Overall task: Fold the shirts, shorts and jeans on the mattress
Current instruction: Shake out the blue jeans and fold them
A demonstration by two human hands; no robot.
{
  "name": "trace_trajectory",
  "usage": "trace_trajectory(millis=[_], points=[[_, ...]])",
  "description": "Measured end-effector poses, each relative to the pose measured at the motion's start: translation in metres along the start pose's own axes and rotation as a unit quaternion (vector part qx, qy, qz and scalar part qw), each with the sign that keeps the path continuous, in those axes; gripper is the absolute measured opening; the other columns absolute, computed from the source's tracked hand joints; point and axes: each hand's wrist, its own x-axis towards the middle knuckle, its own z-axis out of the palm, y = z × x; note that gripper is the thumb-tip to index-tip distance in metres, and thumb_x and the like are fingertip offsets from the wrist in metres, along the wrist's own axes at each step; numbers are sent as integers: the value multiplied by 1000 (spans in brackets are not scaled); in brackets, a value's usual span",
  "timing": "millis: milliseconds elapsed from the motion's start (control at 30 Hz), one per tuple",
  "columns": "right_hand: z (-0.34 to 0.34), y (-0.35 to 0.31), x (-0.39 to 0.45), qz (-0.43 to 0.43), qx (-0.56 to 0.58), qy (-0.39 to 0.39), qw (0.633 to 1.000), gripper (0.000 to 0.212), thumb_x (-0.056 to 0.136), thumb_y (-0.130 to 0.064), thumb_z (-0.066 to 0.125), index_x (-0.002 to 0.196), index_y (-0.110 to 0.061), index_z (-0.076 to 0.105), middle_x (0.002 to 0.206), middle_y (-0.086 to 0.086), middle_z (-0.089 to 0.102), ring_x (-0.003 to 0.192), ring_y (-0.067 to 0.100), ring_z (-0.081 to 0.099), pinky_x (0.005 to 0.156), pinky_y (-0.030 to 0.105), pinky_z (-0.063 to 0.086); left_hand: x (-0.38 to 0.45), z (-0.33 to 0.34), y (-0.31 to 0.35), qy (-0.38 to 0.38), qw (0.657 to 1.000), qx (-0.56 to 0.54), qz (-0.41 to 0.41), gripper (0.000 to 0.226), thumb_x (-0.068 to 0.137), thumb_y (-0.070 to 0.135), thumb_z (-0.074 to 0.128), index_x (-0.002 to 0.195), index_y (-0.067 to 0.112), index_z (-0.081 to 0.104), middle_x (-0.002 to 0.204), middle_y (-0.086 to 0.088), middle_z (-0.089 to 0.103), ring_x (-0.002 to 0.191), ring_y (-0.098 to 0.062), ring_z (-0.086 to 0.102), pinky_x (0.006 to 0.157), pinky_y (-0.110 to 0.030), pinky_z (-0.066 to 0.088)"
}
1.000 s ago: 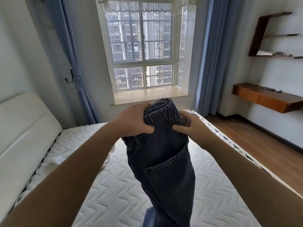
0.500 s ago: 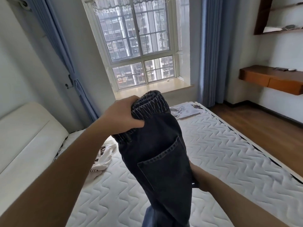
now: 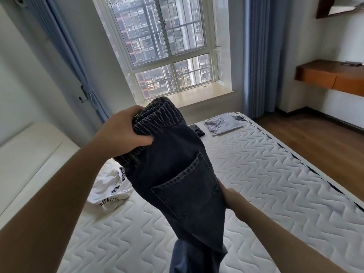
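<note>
To the left of the grip and lower, a crumpled white printed T-shirt (image 3: 110,192) lies on the white quilted mattress (image 3: 262,174), unfolded; the left hand (image 3: 126,134) has its fingers curled tight round the gathered elastic waistband of the dark washed-denim jeans (image 3: 177,174), holding them up above the mattress with both halves doubled together and the back pocket facing the camera; the legs hang straight down from that grip and run out of view at the bottom edge. Denim of this kind should be fairly heavy, limp yet with some body, and not slippery, so it would likely hang true from the waistband and take a crease well; the waistband and a point lower on the legs look like the sound places to hold. Below and right of the waistband grip, the right hand (image 3: 234,201) touches the jeans' outer edge beside the pocket; its fingers go behind the cloth, so whether it pinches or merely steadies cannot be told. Beyond, to the right, a folded grey shirt (image 3: 223,125) and a small dark garment (image 3: 198,130) rest near the mattress's far end.
</note>
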Motion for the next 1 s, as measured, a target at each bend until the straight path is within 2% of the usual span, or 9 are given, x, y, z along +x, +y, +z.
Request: trace_trajectory(millis=[133, 200, 333, 467, 533, 667, 833, 900, 1000], points=[[-6, -4, 2, -23, 199, -178, 963, 76, 86, -77, 32, 122, -20, 69, 125, 1, 68, 115, 18, 65, 91, 31, 51, 4, 6, 7, -1, 1000, 9, 2, 48, 68, 29, 81, 104, 46, 54, 86, 23, 65, 77, 13, 58, 68, -16, 39], [-7, -2, 5, -13, 227, -196, 954, 73, 87, -76, 32, 124, -25, 68, 129, -2, 66, 120, 18, 61, 97, 34, 48, 6, 6, 12, 0, 1000, 12, 1, 48, 67, 29, 81, 104, 46, 54, 86, 23, 65, 76, 16, 57, 68, -15, 38], [7, -1, 13, 28, 171, -169, 970, 71, 85, -81, 36, 124, -30, 65, 124, -7, 68, 122, 21, 58, 106, 43, 45, 9, 4, 20, 1, 1000, 14, 4, 48, 68, 28, 82, 106, 43, 56, 89, 21, 65, 79, 13, 59, 69, -15, 38], [14, 0, 17, 4, 72, -121, 990, 43, 94, -54, 51, 113, -20, 70, 116, 7, 70, 110, 27, 62, 99, 43, 51, 12, 2, 24, 3, 1000, 18, 2, 50, 69, 26, 82, 112, 38, 59, 93, 21, 65, 86, 7, 58, 74, -22, 41], [14, 0, 20, 10, 136, -136, 981, 48, 96, -57, 49, 111, -18, 71, 112, 5, 72, 107, 25, 63, 91, 38, 51, 11, 2, 25, 9, 1000, 18, -1, 51, 69, 25, 82, 113, 37, 59, 93, 22, 65, 86, 8, 58, 73, -20, 41], [6, -1, 24, -11, 260, -209, 943, 53, 95, -60, 49, 124, -21, 68, 127, 0, 67, 121, 25, 60, 106, 41, 44, 11, 2, 22, 14, 1000, 14, -7, 51, 69, 25, 83, 113, 38, 60, 92, 24, 65, 85, 9, 58, 72, -15, 39], [-5, -2, 26, -74, 287, -203, 933, 33, 98, -32, 54, 117, -12, 72, 124, 10, 68, 113, 26, 65, 86, 34, 57, 10, 2, 15, 29, 999, 11, -22, 54, 69, 24, 84, 116, 36, 59, 95, 21, 66, 88, 5, 60, 73, -21, 42], [-7, -3, 27, -80, 266, -149, 949, 30, 100, -25, 51, 107, -7, 74, 110, 11, 72, 101, 29, 67, 85, 38, 57, 9, 2, 13, 32, 999, 22, -26, 54, 69, 25, 84, 114, 37, 58, 93, 22, 65, 86, 3, 60, 74, -24, 42], [-26, -10, 27, -115, 248, -45, 961, 23, 94, -6, 51, 85, -4, 72, 83, 11, 70, 75, 20, 67, 65, 29, 56, 7, 1, 7, 19, 998, 49, -31, 54, 70, 23, 83, 116, 34, 58, 91, 21, 63, 84, -10, 61, 78, -32, 41]])
